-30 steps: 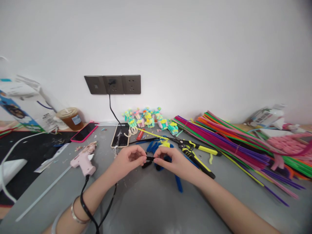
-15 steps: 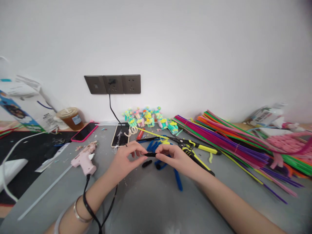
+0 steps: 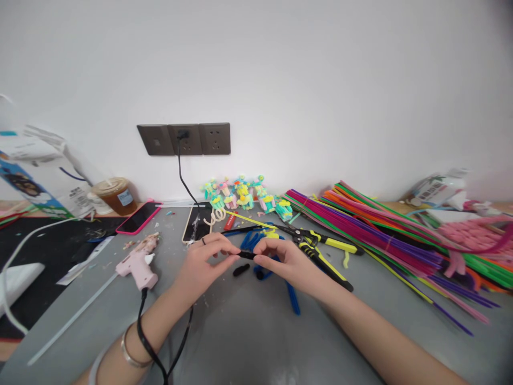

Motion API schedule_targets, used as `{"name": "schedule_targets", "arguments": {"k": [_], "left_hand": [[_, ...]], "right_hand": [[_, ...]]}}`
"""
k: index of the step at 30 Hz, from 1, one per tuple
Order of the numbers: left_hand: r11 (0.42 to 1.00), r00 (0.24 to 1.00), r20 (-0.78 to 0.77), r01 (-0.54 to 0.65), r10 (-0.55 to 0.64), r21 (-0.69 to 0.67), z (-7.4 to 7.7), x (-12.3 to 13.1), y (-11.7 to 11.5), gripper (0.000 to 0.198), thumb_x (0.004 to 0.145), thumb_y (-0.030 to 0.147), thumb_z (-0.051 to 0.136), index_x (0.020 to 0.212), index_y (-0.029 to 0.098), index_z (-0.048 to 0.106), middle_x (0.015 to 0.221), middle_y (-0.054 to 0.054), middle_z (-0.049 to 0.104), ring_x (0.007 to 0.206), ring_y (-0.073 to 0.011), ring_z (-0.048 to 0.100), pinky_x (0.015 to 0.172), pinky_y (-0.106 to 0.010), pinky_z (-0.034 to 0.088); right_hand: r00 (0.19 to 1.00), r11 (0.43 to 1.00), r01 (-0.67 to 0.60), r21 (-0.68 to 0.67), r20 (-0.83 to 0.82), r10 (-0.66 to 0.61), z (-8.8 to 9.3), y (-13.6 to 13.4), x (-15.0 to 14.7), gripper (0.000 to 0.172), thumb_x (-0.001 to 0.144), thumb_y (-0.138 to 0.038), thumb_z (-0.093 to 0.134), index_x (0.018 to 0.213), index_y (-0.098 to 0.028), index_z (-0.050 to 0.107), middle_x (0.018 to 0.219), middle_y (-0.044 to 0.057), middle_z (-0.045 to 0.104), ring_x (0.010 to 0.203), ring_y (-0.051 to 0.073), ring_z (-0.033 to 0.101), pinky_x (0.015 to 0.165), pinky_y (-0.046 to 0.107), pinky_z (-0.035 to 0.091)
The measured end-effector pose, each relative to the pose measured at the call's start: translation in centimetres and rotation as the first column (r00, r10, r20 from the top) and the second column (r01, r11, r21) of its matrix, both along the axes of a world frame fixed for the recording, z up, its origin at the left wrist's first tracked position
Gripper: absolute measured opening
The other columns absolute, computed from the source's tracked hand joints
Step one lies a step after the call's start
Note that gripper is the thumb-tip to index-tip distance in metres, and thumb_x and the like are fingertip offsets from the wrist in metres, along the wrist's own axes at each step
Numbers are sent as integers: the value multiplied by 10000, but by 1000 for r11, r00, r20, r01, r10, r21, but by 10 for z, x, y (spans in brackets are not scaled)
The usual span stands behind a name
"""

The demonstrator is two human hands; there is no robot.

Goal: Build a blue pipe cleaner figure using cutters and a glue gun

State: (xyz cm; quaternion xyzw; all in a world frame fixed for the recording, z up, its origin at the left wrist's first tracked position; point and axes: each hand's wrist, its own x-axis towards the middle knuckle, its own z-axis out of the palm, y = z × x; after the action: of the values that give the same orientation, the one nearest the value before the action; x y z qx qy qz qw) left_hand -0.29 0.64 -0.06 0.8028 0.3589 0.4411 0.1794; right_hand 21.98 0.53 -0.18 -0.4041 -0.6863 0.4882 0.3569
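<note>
Between my two hands is a short black piece of pipe cleaner (image 3: 247, 255), held level above the table. My left hand (image 3: 210, 262) pinches its left end between thumb and fingers. The right end is pinched in my right hand (image 3: 282, 262). Just below lies another short black piece (image 3: 241, 270) on the grey tabletop. Blue pipe cleaner pieces (image 3: 293, 297) lie under and behind my right hand, partly hidden by it. Yellow-and-black pliers (image 3: 320, 256) rest beyond that hand.
A pink glue gun (image 3: 138, 267) lies at left, its black cord passing over my left forearm. Behind are two phones (image 3: 138, 218), a drink cup (image 3: 115, 195) and several small colourful pipe cleaner figures (image 3: 242, 192). Bundles of pipe cleaners (image 3: 372, 235) spread across the right.
Both hands stay almost in place, still pinching the black piece. Its right end tilts slightly lower, and my left fingers have shifted a little. The camera view moves very slightly.
</note>
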Motion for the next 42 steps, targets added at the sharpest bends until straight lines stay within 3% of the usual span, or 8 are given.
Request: {"name": "schedule_targets", "arguments": {"k": [10,18,34,42], "left_hand": [[990,999,35,-33,29,135,1,-1,0,72,851,161,717,861,212,766,782,-34,735,730,-158,679,697,-267,558],[968,1000,28,-1,-6,251,-3,-3,4,88,858,145,719,906,206,759,788,-24,724,741,-147,671,684,-256,553],[942,999,29,1,-12,336,1,-1,4,97,850,107,712,884,194,741,757,-25,720,718,-150,652,666,-276,532],[964,1000,-20,-18,24,267,2,-2,1,79,867,121,692,877,192,726,779,-26,707,734,-145,659,679,-260,540]], "right_hand": [[1000,1000,-11,-6,1,11,0,-5,-5,261,854,-435,640,777,-187,617,744,8,590,700,151,545,659,276,417],[1000,1000,-20,1,-12,20,0,-5,-6,292,854,-464,645,771,-187,605,751,11,590,709,151,541,671,275,428],[998,1000,-23,19,-60,24,1,-8,-8,296,869,-460,633,766,-184,599,740,11,586,704,150,532,682,279,423],[998,1000,-19,-4,-67,19,1,-8,-8,315,860,-487,638,765,-190,592,735,8,577,702,151,519,667,274,403]]}}
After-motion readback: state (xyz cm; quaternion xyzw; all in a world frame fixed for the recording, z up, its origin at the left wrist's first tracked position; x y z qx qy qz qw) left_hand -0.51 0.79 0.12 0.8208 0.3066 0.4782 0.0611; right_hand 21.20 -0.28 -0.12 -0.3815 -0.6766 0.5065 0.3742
